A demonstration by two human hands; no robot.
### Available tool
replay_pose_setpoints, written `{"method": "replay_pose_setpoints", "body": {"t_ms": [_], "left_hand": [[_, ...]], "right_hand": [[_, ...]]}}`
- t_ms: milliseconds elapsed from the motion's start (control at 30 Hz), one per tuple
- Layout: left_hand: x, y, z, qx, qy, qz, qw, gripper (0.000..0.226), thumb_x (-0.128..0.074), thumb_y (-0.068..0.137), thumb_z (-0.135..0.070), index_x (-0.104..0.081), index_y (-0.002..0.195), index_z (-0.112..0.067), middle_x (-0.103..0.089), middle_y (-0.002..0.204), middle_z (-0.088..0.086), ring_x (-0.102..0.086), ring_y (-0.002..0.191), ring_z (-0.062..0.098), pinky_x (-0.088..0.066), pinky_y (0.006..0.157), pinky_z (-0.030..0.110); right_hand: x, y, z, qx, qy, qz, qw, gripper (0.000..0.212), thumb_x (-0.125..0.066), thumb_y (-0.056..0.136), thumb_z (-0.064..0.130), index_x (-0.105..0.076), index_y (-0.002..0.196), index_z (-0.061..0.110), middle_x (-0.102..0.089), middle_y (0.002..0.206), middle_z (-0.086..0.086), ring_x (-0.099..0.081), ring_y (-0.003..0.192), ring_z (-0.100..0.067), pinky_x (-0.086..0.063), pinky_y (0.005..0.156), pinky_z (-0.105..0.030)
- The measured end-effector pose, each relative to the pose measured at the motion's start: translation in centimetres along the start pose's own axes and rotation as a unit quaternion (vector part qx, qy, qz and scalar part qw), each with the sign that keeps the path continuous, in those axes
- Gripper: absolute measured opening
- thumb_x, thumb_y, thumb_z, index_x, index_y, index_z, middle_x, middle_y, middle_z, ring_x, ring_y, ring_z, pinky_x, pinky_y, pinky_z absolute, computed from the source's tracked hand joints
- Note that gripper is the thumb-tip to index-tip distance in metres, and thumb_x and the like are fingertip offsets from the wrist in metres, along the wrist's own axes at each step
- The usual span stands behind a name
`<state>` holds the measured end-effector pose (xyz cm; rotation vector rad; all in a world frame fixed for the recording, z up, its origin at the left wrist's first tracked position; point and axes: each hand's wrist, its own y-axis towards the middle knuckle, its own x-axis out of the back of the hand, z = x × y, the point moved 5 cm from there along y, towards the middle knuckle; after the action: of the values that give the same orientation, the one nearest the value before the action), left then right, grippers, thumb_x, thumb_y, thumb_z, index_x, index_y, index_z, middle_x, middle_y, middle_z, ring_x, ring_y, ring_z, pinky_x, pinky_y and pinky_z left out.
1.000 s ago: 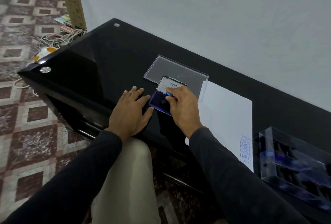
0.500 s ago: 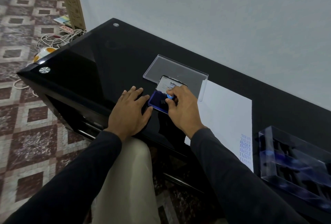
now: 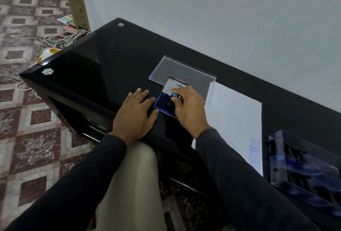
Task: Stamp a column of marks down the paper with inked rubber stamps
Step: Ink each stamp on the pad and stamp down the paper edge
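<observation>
A blue ink pad (image 3: 163, 104) lies open on the black glass table (image 3: 103, 60), its white-labelled lid (image 3: 170, 85) tilted up behind it. My right hand (image 3: 186, 108) pinches a small blue-topped rubber stamp (image 3: 174, 95) held just over the pad; its dark base shows beneath my fingers. My left hand (image 3: 135, 116) lies flat on the table, fingers spread, touching the pad's left edge. The white paper (image 3: 234, 118) lies to the right, with a column of blue stamped words (image 3: 255, 154) near its right edge.
A clear plastic lid (image 3: 175, 70) lies behind the ink pad. A clear stamp box (image 3: 304, 168) with dark slots sits at the right beside the paper. The table's left corner drops to a tiled floor with cables (image 3: 60, 40). A grey wall runs behind.
My right hand has lifted the stamp slightly off the ink pad, so the pad surface and stamp base show more. My left hand stays put.
</observation>
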<state>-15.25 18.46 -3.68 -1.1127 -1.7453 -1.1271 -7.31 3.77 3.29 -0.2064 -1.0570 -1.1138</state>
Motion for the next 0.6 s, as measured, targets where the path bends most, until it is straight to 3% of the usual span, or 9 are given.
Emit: {"method": "replay_pose_setpoints", "body": {"t_ms": [67, 300, 600], "left_hand": [[-0.07, 0.0, 0.07, 0.0, 0.002, 0.0, 1.0, 0.053, -0.049, 0.098, -0.05, -0.057, 0.14, -0.019, -0.048, 0.152, 0.011, -0.034, 0.147, 0.029, -0.024, 0.123, 0.048], [-0.08, 0.13, 0.12, 0.004, -0.002, 0.008, 1.0, 0.054, -0.049, 0.098, -0.05, -0.056, 0.142, -0.02, -0.046, 0.153, 0.01, -0.032, 0.148, 0.028, -0.023, 0.123, 0.048], [0.15, 0.06, -0.07, 0.007, -0.003, 0.009, 1.0, 0.054, -0.05, 0.098, -0.051, -0.054, 0.142, -0.021, -0.045, 0.154, 0.01, -0.032, 0.148, 0.028, -0.021, 0.123, 0.046]], "right_hand": [[0.1, -0.2, -0.03, 0.003, 0.004, -0.006, 1.0, 0.023, -0.068, 0.088, 0.008, -0.07, 0.111, 0.008, -0.064, 0.107, -0.004, -0.061, 0.096, -0.016, -0.052, 0.091, -0.027], [0.24, -0.69, -0.01, 0.014, 0.028, -0.021, 0.999, 0.013, -0.071, 0.082, 0.005, -0.066, 0.094, 0.009, -0.062, 0.096, -0.001, -0.058, 0.085, -0.014, -0.055, 0.079, -0.029], [-0.1, -0.1, -0.33, 0.019, -0.002, -0.012, 1.0, 0.027, -0.066, 0.092, 0.012, -0.069, 0.118, 0.008, -0.068, 0.109, -0.008, -0.062, 0.103, -0.021, -0.05, 0.095, -0.034]]}}
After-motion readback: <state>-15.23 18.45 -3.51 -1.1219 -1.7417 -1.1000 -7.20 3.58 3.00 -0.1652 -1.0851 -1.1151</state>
